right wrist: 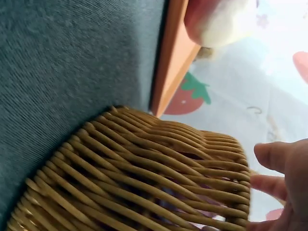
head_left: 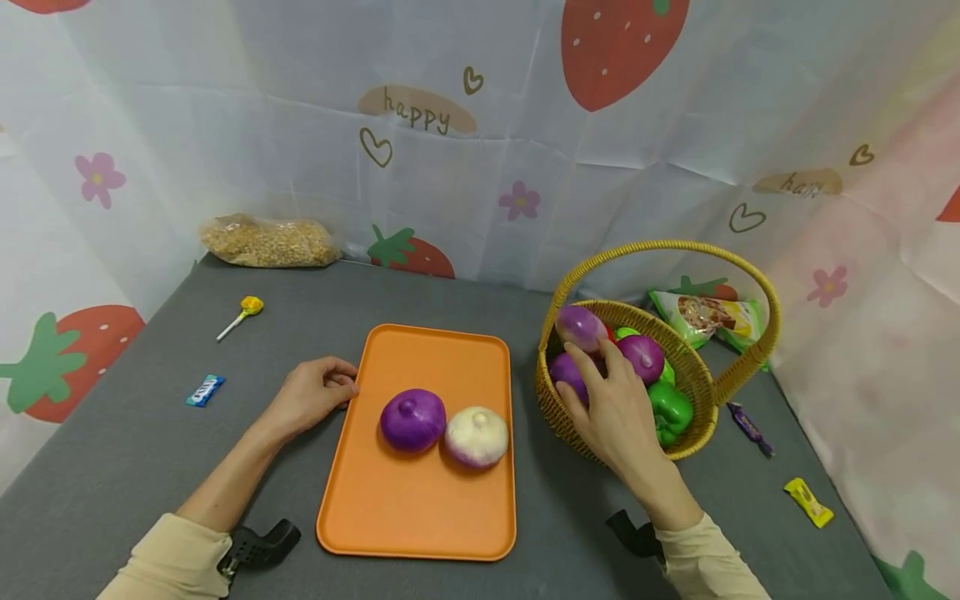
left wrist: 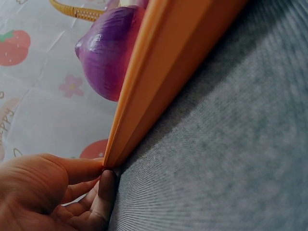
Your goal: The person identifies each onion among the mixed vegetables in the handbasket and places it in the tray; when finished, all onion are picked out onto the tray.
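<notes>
Bright even light, soft shadows, wide-angle edge bending, blurry wrist close-ups

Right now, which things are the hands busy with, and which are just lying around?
Busy with: left hand at the tray, two onions on it; right hand in the basket.
Lying around: lollipop, blue candy, yellow candy, grain bag.

The left hand (head_left: 311, 396) lay loosely curled, fingertips pointing to three o'clock. The right hand (head_left: 611, 400) reached toward twelve o'clock, its fingers (right wrist: 272, 156) spread and relaxed.
</notes>
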Tool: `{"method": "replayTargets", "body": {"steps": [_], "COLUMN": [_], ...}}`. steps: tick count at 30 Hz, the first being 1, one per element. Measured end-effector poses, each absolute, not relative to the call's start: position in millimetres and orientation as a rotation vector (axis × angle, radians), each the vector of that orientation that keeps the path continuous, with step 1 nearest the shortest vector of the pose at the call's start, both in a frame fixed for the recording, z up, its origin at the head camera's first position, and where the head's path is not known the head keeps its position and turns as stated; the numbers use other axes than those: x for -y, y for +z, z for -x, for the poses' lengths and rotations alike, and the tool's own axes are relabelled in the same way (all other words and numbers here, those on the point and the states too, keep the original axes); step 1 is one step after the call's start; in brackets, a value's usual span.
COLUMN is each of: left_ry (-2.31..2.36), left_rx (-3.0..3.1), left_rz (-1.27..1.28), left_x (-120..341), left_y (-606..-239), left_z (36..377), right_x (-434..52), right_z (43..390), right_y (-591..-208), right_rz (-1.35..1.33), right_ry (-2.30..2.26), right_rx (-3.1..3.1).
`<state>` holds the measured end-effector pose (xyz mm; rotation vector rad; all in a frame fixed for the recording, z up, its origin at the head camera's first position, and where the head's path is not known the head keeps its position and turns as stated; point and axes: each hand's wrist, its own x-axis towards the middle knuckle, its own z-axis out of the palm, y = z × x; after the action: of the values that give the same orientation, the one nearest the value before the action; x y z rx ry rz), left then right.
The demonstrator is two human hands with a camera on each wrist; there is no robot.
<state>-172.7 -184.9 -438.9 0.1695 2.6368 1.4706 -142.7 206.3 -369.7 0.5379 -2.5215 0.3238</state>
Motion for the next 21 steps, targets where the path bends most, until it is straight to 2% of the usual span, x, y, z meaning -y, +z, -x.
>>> {"method": "replayTargets", "body": {"steps": [12,21], "left_ry": [1.469,1.471], "left_rx": [-2.637,-2.635], "left_rz": [-0.161,-0.162], "left_x": [185,186], "left_y": [-439,-440], "left_z": [173,173], "right_x": [-206,-208], "right_z": [146,147], "right_y": [-375,-382], "right_rz": [-0.334,-0.386], "right_ry": [0.400,0.461], "right_rx": [2.872,2.842]}}
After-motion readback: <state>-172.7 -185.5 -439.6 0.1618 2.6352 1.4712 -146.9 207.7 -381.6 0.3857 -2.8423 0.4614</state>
